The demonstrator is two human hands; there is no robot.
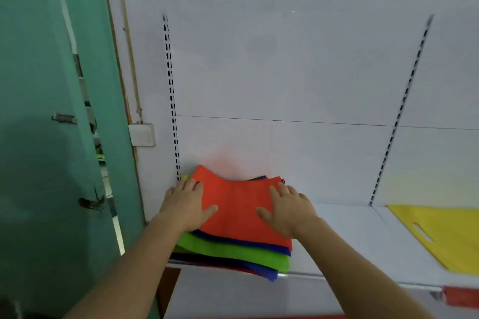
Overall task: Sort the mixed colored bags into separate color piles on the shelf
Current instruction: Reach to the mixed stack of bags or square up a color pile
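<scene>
Two bare forearms enter from the lower edge, with no sleeve, watch, bracelet or glove showing anywhere along them. The left hand and right hand carry no rings that can be made out; fingernails look short and unpainted, though the picture is soft.

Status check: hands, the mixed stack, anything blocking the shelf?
Left hand and right hand flat on red bag topping mixed stack. Yellow bag alone at right. Shelf between them bare.
</scene>
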